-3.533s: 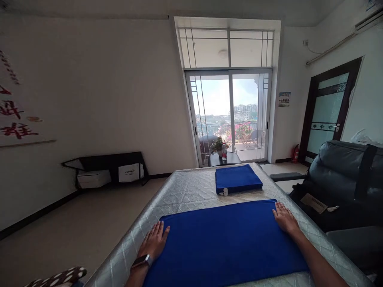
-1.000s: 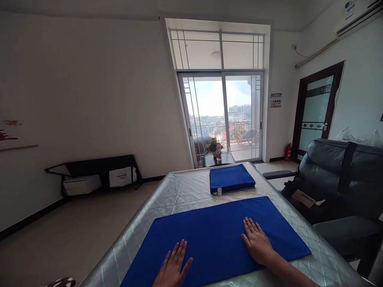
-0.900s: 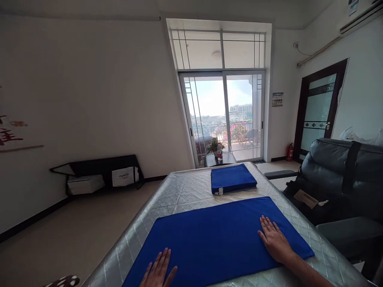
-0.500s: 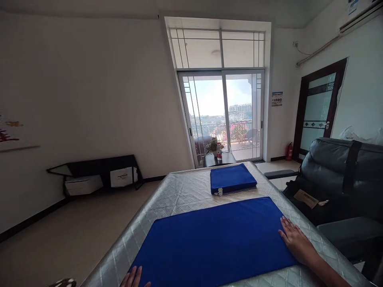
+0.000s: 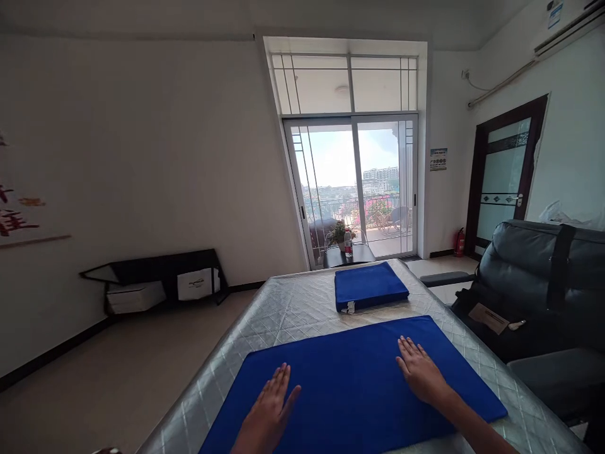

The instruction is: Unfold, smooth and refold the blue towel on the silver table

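Left hand (image 5: pixel 268 407) and right hand (image 5: pixel 420 373) have both moved inward from the side edges of the flat blue cloth (image 5: pixel 347 388) since the frame half a second ago. Cloth lies spread on the near part of the mattress (image 5: pixel 265 321). Long axis runs across the mattress, side to side, roughly parallel to its far edge; right end sits a little farther from the camera than the left. Both ends look alike, so can't call a pointing direction. Near left corner is cut off by the frame.

Hands: fingers straight and close together, thumbs spread, nothing gripped. Fingertips of both aim toward the mattress's far end. Can't tell if the palms press the cloth or sit just above it.

Diff vs half a second ago: left hand is farther up the mattress and much more of it shows; cloth's right edge, partly under the right hand then, is now uncovered. Folded blue cloth (image 5: pixel 371 285) sits as before near the mattress's far end, white tag (image 5: pixel 350 307) toward the camera.

Beyond the mattress: small table (image 5: pixel 362 253) with bottle (image 5: pixel 348 244) and plant (image 5: pixel 339 232). Right of the mattress: dark armchair (image 5: pixel 524 255), brown card (image 5: pixel 489 317) on its seat side.
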Motion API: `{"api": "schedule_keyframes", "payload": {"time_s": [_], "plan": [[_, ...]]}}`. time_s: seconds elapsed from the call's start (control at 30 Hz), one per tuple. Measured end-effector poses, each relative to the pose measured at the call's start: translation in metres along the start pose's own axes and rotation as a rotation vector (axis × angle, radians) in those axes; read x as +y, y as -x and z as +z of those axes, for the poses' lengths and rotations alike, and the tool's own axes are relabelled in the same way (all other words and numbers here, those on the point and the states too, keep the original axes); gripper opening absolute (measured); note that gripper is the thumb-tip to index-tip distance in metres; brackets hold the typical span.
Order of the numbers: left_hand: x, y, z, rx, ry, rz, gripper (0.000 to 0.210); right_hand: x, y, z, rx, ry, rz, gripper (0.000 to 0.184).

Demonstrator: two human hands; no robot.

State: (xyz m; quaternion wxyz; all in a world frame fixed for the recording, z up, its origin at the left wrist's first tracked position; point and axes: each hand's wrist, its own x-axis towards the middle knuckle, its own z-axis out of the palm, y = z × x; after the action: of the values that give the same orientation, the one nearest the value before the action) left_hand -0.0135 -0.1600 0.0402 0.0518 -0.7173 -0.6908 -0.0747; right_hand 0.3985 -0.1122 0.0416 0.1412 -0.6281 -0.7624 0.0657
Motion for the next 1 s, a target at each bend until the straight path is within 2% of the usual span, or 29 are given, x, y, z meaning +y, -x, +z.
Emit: {"api": "schedule_keyframes", "payload": {"time_s": [0.1, 0.17, 0.23, 0.3, 0.43, 0.67, 0.83, 0.93, 1.0], "plan": [[0.078, -0.042, -0.009, -0.065, 0.128, 0.196, 0.062, -0.065, -0.03, 0.003, -0.052, -0.047, -0.117, 0.065], [0.114, -0.063, -0.005, -0.055, 0.16, 0.28, 0.059, -0.092, -0.047, 0.014, -0.066, -0.068, -0.168, 0.064], [0.134, -0.077, 0.007, -0.065, 0.167, 0.288, 0.06, -0.105, -0.058, 0.03, -0.084, -0.07, -0.204, 0.063], [0.141, -0.083, 0.023, -0.081, 0.165, 0.247, 0.065, -0.106, -0.065, 0.046, -0.108, -0.052, -0.235, 0.063], [0.138, -0.085, 0.043, -0.087, 0.162, 0.211, 0.072, -0.099, -0.068, 0.062, -0.124, -0.027, -0.259, 0.064], [0.119, -0.088, 0.045, -0.075, 0.144, 0.168, 0.074, -0.1, -0.067, 0.054, -0.134, -0.064, -0.186, 0.067], [0.086, -0.085, 0.038, -0.084, 0.074, 0.076, 0.075, -0.082, -0.063, 0.039, -0.11, -0.04, -0.076, 0.067], [0.057, -0.081, 0.031, -0.097, 0.014, 0.013, 0.075, -0.056, -0.059, 0.029, -0.089, -0.007, 0.008, 0.068], [0.034, -0.077, 0.026, -0.054, -0.023, -0.015, 0.072, -0.031, -0.053, 0.019, -0.048, 0.015, 0.055, 0.066]]}}
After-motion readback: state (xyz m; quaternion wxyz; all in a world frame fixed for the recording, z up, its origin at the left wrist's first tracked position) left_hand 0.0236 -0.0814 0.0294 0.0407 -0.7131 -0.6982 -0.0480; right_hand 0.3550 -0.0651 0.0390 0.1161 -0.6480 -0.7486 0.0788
